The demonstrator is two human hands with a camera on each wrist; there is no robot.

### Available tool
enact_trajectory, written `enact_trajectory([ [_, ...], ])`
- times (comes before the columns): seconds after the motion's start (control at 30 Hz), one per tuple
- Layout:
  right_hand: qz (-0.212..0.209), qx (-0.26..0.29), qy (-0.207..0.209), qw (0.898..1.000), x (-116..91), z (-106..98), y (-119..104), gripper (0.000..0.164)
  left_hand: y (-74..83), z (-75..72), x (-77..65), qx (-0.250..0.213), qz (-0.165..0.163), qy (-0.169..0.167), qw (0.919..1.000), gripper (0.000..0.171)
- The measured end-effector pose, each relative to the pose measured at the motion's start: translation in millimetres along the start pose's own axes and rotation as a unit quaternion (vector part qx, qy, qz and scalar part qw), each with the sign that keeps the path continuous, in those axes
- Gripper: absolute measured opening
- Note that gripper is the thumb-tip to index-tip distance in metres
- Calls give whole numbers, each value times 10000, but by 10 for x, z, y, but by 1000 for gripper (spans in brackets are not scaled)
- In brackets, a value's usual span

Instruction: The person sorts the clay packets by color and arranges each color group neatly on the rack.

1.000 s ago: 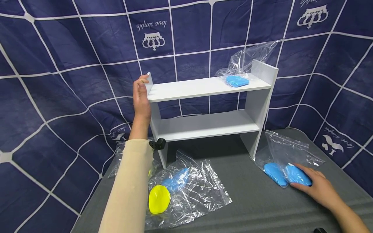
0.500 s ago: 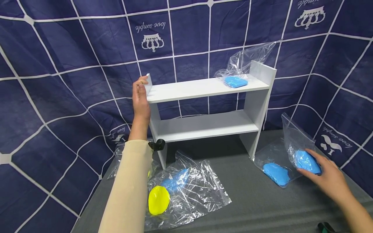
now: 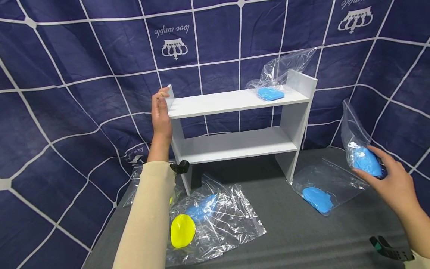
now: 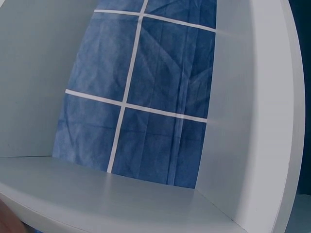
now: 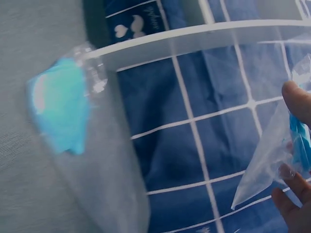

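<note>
My right hand (image 3: pixel 393 179) holds a clear zip bag (image 3: pixel 351 125) containing a flat blue clay-like lump (image 3: pixel 366 161), raised above the table at the right. In the right wrist view, fingers (image 5: pixel 297 104) show around the bag at the right edge. My left hand (image 3: pixel 162 116) grips the upper end of the left side panel of a white two-tier shelf (image 3: pixel 235 144). The left wrist view looks into the shelf, with only a sliver of hand at the lower left. On the top board, near its right end, lies another bagged blue lump (image 3: pixel 270 93).
Beside the shelf's right foot lies a flat bag with a blue lump (image 3: pixel 317 199). In front of the left foot, bags hold a yellow disc (image 3: pixel 183 231) and a blue piece (image 3: pixel 203 207). Blue white-lined cloth (image 3: pixel 218 45) hangs behind the grey table (image 3: pixel 285 231).
My right hand has lifted one bagged blue lump off the table, up and to the right, away from the bag beneath it. My left hand stays on the shelf.
</note>
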State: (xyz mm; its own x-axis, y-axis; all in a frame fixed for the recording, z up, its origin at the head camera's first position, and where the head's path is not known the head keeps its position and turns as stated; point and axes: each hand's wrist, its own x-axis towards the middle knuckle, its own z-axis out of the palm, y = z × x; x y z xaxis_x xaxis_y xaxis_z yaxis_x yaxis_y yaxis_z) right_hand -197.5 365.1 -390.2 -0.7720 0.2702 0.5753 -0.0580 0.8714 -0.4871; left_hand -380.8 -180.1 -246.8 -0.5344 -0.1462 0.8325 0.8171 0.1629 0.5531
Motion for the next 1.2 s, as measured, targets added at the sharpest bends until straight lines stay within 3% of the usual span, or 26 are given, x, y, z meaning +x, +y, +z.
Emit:
enact_trajectory([
  [0.07,35,-7,74,10000,65,-50,-60,81,60,12,-7,-11,-59,2,10000,27],
  [0.3,118,55,227,9997,342,-216,-347,81,24,-13,2,-32,-96,86,9999,24],
  [0.57,-88,488,690,9964,636,-439,-717,80,302,25,-47,-88,-247,16,9997,35],
  [0.73,-189,528,1026,9931,840,-549,-927,76,153,26,-16,-98,-261,30,9996,24],
  [0.87,-346,624,1224,9899,1013,-621,-1097,75,24,17,9,-111,-169,43,9998,25],
  [1.0,-596,593,1219,9890,1166,-659,-1260,75,2,11,15,-118,-12,44,9999,23],
  [1.2,-1016,729,987,9872,1353,-612,-1525,76,25,8,-6,-17,-55,23,10000,27],
])
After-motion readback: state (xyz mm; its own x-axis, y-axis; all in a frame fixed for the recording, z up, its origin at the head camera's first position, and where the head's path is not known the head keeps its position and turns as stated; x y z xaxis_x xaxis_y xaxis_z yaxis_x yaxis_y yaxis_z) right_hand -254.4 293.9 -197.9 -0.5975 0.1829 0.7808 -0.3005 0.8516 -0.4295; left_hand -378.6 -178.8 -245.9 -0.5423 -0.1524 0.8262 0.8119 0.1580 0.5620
